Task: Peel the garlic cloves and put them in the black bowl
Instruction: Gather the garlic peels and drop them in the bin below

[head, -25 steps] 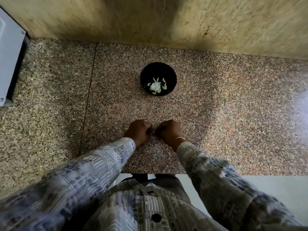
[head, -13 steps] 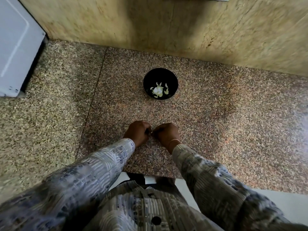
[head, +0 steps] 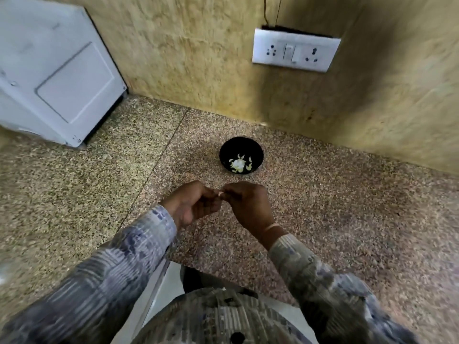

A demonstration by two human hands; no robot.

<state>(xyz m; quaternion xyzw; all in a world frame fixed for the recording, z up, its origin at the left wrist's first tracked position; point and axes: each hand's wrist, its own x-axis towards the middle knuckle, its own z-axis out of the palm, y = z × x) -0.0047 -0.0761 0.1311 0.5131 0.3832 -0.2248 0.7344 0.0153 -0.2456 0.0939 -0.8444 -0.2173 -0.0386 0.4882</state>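
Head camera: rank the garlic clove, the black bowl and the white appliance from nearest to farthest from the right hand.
1. Garlic clove: pinched in the right hand itself.
2. Black bowl: just beyond, straight ahead.
3. White appliance: far left, back corner.

Black bowl (head: 239,146) upright, pale garlic pieces (head: 239,165) inside; 1 white clove (head: 220,194) held nearby.

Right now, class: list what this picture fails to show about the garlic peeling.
1. The clove: head view, only a white speck; the left hand and right hand pinching it hide whether it is peeled.
2. The pieces in the bowl: too small to count.
3. The appliance: cut off by the left edge.
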